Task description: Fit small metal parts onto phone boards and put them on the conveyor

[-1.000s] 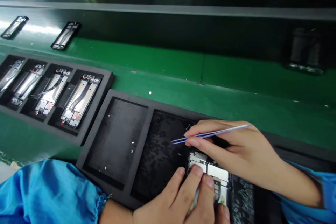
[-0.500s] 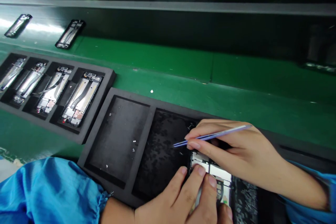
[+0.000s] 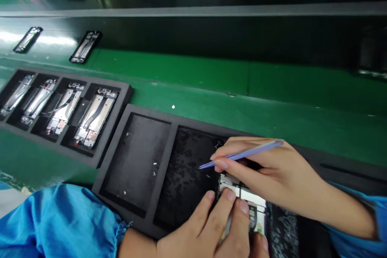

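Observation:
My right hand [image 3: 260, 165] pinches a pair of purple tweezers [image 3: 254, 151] between thumb and fingers. Their tips point left, over the dark, speckled compartment of a black foam tray [image 3: 173, 141], and seem nearly together; whether anything is between them is too small to tell. Below, my left hand [image 3: 223, 225] presses its bent fingertips on an opened phone [image 3: 256, 199] with bare metal plates and inner parts. Both hands cover much of this phone. Tiny pieces lie in the speckled compartment beside the tweezers.
At the left, a second foam tray [image 3: 127, 92] holds several opened phones in slots. Two more opened phones, one at the far left [image 3: 28, 39] and another beside it [image 3: 86, 46], lie further back. Small white bits [image 3: 155, 164] lie in the near tray's left compartment. A dark device [image 3: 373, 58] sits far right.
The view has tilted slightly, so the background sits lower. The tweezers' legs appear closer together, with their tips almost in the same place. My left hand stays on the phone.

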